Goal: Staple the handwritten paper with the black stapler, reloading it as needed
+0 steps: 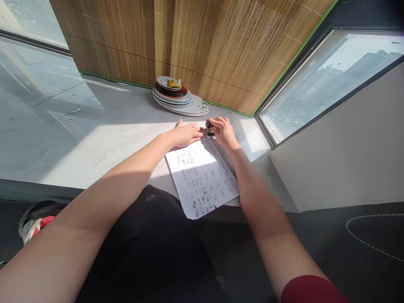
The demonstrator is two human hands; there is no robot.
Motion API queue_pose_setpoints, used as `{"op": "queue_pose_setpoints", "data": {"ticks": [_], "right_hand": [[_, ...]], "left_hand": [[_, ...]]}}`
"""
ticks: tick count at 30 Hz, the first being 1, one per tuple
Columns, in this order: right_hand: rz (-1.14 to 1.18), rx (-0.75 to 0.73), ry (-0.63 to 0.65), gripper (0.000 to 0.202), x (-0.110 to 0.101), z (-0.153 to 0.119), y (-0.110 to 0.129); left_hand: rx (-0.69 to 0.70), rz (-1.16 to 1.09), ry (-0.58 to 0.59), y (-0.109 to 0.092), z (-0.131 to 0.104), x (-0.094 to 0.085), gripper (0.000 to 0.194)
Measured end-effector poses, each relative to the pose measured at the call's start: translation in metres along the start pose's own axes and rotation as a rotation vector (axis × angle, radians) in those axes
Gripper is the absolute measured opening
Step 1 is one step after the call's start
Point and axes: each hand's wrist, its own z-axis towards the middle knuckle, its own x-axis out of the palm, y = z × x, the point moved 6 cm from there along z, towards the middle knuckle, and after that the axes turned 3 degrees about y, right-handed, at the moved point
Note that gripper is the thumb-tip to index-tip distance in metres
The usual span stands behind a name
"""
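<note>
Sheets of handwritten paper lie on the pale ledge, with the near end sticking out past its front edge. My left hand rests flat with fingers apart on the far left part of the paper, its fingertips close to a black stapler. The stapler sits at the far edge of the sheets, and my right hand is closed around it from the right. Fingers hide part of the stapler, so whether its jaws are pressed together is not clear.
Beyond my hands stands a stack of plates with a small yellow packet on top. A bamboo blind hangs behind it. Windows flank the ledge, and small scraps lie at left. A white cord hangs at right.
</note>
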Motion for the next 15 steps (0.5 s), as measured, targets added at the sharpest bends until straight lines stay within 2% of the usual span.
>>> {"op": "queue_pose_setpoints", "data": {"ticks": [6,10,15], "right_hand": [[0.013,-0.001,-0.003,0.037,0.001,-0.001,0.003],[-0.017,-0.013,-0.028,0.032,0.003,-0.003,0.01],[-0.068,-0.039,-0.026,0.028,0.008,-0.006,0.022]], "left_hand": [[-0.006,-0.07,-0.063,0.001,0.0,-0.002,0.031],[-0.004,-0.042,-0.091,0.006,0.0,-0.003,0.029],[-0.027,-0.051,-0.209,0.012,-0.002,-0.013,0.029]]}}
